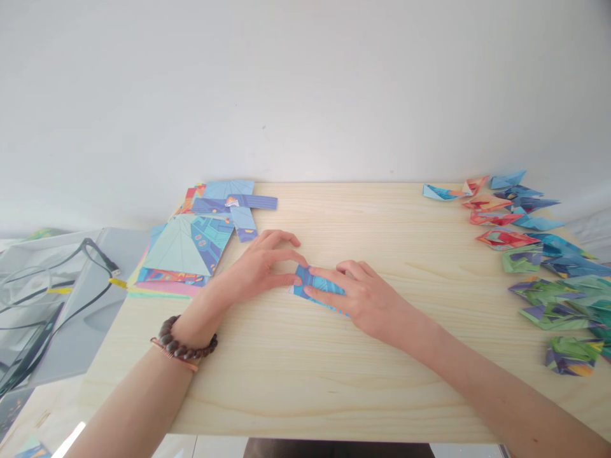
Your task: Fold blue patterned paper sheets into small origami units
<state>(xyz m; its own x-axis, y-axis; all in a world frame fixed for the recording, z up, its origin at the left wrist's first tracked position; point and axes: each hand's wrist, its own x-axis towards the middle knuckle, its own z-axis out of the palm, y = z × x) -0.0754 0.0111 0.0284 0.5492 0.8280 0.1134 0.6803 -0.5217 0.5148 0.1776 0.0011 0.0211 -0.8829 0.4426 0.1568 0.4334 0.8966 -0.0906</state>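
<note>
A small blue patterned paper piece (312, 284) lies flat on the light wooden table (305, 375) near its middle. My left hand (260, 267), with a bead bracelet on the wrist, has its fingertips pinched together at the paper's left end. My right hand (363, 296) lies over the paper's right part, fingers pressing it down onto the wood. Most of the paper is hidden under my right fingers.
A stack of patterned paper sheets (188, 248) and cut strips (241, 207) lies at the table's back left. Several folded paper figures (534, 254) in red, blue and green line the right edge. Off the left edge are cables (57, 280) and grey trays.
</note>
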